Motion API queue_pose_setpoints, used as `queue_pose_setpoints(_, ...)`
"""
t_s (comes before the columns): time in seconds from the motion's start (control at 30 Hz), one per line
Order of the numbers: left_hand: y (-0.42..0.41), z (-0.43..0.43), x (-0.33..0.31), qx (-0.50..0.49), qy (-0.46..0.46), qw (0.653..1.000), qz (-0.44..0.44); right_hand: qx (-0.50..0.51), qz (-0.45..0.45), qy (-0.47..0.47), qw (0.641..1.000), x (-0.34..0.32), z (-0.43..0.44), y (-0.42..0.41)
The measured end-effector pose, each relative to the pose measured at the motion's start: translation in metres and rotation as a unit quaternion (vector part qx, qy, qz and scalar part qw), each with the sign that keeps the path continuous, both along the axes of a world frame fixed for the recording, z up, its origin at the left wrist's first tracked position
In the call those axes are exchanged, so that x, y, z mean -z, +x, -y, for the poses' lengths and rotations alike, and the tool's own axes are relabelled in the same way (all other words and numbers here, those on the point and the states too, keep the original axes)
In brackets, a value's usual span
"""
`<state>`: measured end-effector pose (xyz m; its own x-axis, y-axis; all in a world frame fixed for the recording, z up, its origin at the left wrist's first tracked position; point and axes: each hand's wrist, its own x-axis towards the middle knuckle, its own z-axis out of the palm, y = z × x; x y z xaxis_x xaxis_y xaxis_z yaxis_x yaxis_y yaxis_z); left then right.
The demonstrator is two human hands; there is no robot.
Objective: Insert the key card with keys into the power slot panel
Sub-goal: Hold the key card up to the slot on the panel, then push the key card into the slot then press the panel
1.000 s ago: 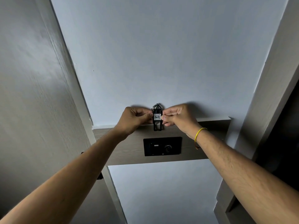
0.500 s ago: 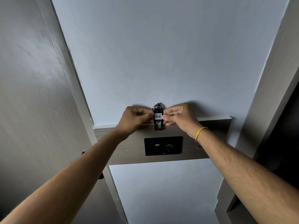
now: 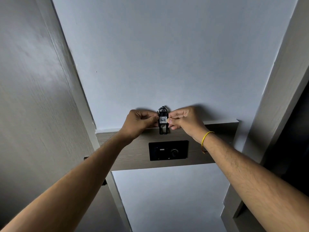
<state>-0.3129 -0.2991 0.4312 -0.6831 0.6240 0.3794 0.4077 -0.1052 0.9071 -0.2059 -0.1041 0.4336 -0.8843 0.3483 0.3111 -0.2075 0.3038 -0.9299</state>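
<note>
A black key card with a white label reading 407 and a metal ring at its top hangs upright in front of the wall. My left hand pinches its left edge and my right hand pinches its right edge. Any keys are hidden behind the card and fingers. Below the card, clear of its lower end, the black power slot panel sits in a wooden strip on the wall. The panel has a small slot at its left and a round dial at its right.
A wood-grain door with its frame stands close on the left. A second frame and a dark opening rise on the right. The white wall fills the space above and below the strip.
The card and both hands have held nearly still above the panel; only a slight shift of the view shows.
</note>
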Motion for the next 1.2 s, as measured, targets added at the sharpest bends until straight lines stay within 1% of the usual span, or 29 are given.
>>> queue_pose_setpoints(0.3,-0.003,-0.001,0.002,-0.001,-0.005,1.0,0.001,0.006,0.001,0.005,1.0,0.003,-0.004,-0.004)
queue_pose_setpoints(0.43,0.0,0.0,-0.001,-0.017,-0.018,1.0,-0.004,0.008,0.016,0.011,1.0,0.002,-0.003,-0.005)
queue_pose_setpoints(0.57,0.011,0.001,-0.009,-0.036,-0.027,0.999,0.009,0.016,0.02,0.017,1.0,-0.003,0.003,-0.001)
queue_pose_setpoints(0.67,0.023,0.003,-0.003,-0.077,-0.043,0.996,-0.018,0.043,-0.001,0.041,0.998,0.008,0.013,0.006)
queue_pose_setpoints(0.87,0.048,0.005,0.015,-0.162,-0.099,0.975,-0.115,0.101,-0.03,0.101,0.989,0.051,0.027,0.019)
queue_pose_setpoints(1.03,0.059,0.008,0.038,-0.183,-0.111,0.971,-0.109,0.117,-0.051,0.167,0.978,0.068,0.03,0.016)
queue_pose_setpoints(1.2,0.062,0.012,0.056,-0.201,-0.111,0.968,-0.105,0.12,-0.044,0.249,0.96,0.082,0.032,0.019)
